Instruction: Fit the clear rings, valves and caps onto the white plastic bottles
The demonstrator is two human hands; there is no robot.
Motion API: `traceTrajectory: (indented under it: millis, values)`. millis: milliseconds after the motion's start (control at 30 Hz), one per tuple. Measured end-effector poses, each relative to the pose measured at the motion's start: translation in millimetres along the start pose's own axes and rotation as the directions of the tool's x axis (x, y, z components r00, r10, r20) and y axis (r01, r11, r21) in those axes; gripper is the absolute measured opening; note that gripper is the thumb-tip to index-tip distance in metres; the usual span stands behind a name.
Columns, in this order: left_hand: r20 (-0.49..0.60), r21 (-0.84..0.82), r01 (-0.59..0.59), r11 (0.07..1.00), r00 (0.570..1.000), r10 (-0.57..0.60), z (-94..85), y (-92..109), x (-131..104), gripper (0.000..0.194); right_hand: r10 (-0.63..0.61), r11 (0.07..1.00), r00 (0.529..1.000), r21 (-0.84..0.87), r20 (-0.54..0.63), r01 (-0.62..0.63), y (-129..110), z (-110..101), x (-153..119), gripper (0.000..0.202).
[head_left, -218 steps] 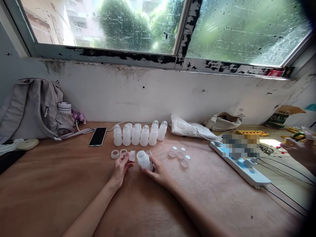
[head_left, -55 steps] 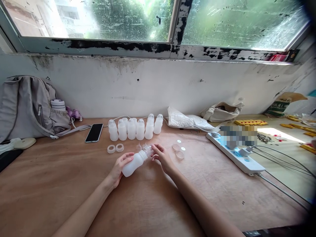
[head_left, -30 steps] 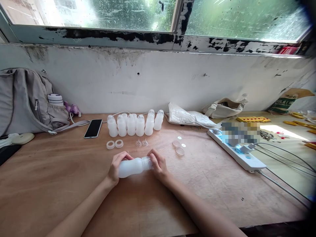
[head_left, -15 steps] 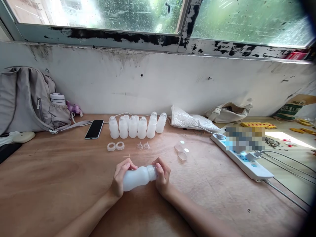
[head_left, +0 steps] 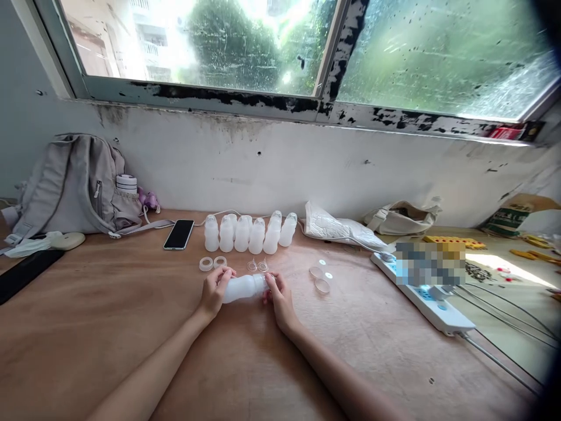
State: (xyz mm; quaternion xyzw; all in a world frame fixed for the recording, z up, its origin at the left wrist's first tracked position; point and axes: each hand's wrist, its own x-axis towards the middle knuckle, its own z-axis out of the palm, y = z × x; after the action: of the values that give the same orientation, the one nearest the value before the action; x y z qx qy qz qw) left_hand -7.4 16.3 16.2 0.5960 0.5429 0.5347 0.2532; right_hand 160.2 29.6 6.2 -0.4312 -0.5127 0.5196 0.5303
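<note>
A frosted white baby bottle [head_left: 240,289] lies tilted sideways between my hands, above the wooden table [head_left: 144,327]. My left hand [head_left: 214,289] is wrapped round its base end. At the neck end, my right hand [head_left: 279,298] has its fingers closed round the clear top, which they partly cover. Just beyond the bottle are two white collar rings [head_left: 205,264] and two clear nipples [head_left: 252,265]. To the right lie clear round caps [head_left: 322,285] and small white discs [head_left: 328,275]. Several capped baby bottles [head_left: 241,237] stand in a group behind them.
A black phone [head_left: 179,234] and a grey backpack [head_left: 79,181] are at the left. At the right a white power strip [head_left: 447,318] trails cables. A white plastic package [head_left: 337,225] and a beige bag [head_left: 405,217] sit against the wall.
The view has tilted up, showing more of the window. My hands and the bottle sit higher in the picture, nearer the rings and nipples. My right fingers have shifted over the bottle's top.
</note>
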Motion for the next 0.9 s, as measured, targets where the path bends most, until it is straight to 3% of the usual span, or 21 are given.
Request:
traceTrajectory:
  millis: [133,267,367,433,533,700,800,900]
  values:
    - [-0.048,0.239,-0.093,0.967,0.993,0.108,-11.0,-10,8,0.024,-0.163,0.984,0.985,-0.083,-0.058,0.157,-4,-7,3,0.03]
    - [-0.043,0.383,-0.165,0.909,0.98,0.195,-23.6,-20,15,0.018,-0.35,0.921,0.924,-0.236,-0.153,0.309,-27,-19,12,0.029]
    - [-0.022,0.47,-0.216,0.856,0.966,0.256,-26.0,-25,18,0.015,-0.502,0.838,0.844,-0.349,-0.19,0.42,-61,-24,30,0.032]
    - [0.011,0.511,-0.26,0.819,0.955,0.297,-25.1,-27,19,0.013,-0.623,0.746,0.757,-0.441,-0.198,0.499,-88,-24,48,0.033]
    - [0.055,0.558,-0.307,0.771,0.941,0.335,-23.3,-29,19,0.014,-0.737,0.583,0.665,-0.606,-0.117,0.54,-126,-19,82,0.033]
    - [0.087,0.625,-0.32,0.712,0.935,0.344,-21.2,-32,18,0.017,-0.648,0.448,0.759,-0.772,0.066,0.45,-154,-2,142,0.034]
    - [0.088,0.658,-0.309,0.686,0.937,0.338,-19.1,-34,18,0.021,-0.528,0.334,0.836,-0.868,0.151,0.368,-152,8,166,0.035]
    - [0.069,0.684,-0.286,0.671,0.941,0.33,-17.4,-37,19,0.023,-0.406,0.241,0.902,-0.935,0.148,0.262,-143,17,179,0.036]
